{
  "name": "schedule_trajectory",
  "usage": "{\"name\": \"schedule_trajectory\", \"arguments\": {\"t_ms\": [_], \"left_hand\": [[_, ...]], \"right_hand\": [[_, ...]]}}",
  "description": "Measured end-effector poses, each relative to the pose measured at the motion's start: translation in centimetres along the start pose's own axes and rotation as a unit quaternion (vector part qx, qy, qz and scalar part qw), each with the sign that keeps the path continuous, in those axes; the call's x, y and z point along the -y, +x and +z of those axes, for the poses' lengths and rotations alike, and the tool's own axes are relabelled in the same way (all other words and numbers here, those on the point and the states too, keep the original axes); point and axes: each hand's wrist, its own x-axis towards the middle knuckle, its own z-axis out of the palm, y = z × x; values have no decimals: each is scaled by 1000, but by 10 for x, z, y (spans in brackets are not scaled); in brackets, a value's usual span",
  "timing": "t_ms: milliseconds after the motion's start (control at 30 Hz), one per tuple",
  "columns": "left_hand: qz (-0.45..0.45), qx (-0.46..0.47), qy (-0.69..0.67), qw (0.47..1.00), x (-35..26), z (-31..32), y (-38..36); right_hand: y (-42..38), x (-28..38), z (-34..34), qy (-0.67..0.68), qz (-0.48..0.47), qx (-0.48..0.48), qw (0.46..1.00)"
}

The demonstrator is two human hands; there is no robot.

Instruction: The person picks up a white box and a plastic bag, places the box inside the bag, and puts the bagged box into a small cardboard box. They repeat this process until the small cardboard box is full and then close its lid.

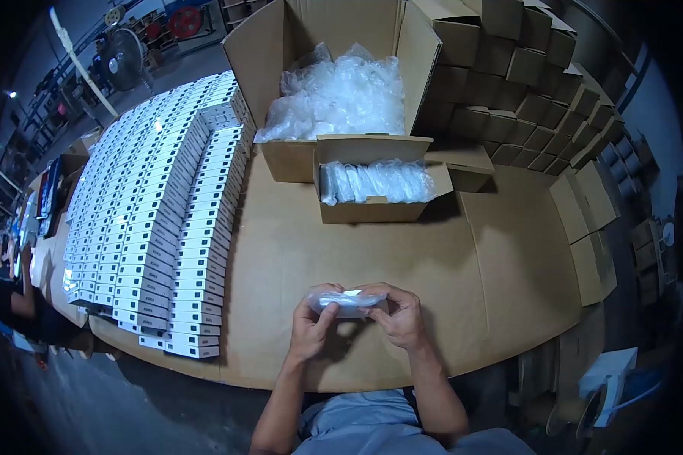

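Observation:
Between my two hands, above the near part of the table, is a small package in clear plastic wrap [347, 300]. My left hand [311, 324] grips its left end, thumb on the near side. At the right end, my right hand [399, 315] pinches it with thumb and fingers. What the wrap contains I cannot make out. Beyond my hands stands a small open cardboard box [372, 213] holding a row of similar wrapped packages [376, 182]. Behind it, a large open carton [288, 161] is heaped with clear plastic bags [341, 95].
Tall rows of white printed boxes [152, 220] cover the table's left side. Stacked brown cartons [508, 83] rise at the back right. Open carton flaps [584, 227] stand at the table's right edge. Another person [26, 292] is at the far left.

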Motion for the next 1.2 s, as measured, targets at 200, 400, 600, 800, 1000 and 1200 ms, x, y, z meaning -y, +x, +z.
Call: {"name": "schedule_trajectory", "arguments": {"t_ms": [200, 400, 600, 800, 1000, 1200], "left_hand": [[-5, -53, 15, 998, -8, 3, 2], [-51, -138, -37, 988, -7, 6, 7], [-61, -147, -67, 985, -10, 19, 8], [-72, -161, -74, 982, -18, 21, 10], [-18, -83, -86, 993, -30, 15, 9], [-4, 55, 126, 991, -33, -6, 21]], "right_hand": [[2, -6, -5, -83, -76, 23, 993], [4, 5, -10, 82, -56, -127, 987], [9, 16, 0, -97, -71, 52, 991], [10, 25, -1, -123, -5, 49, 991], [10, 14, -10, -145, -33, 46, 988], [20, 41, -8, -201, -87, 22, 975]]}}
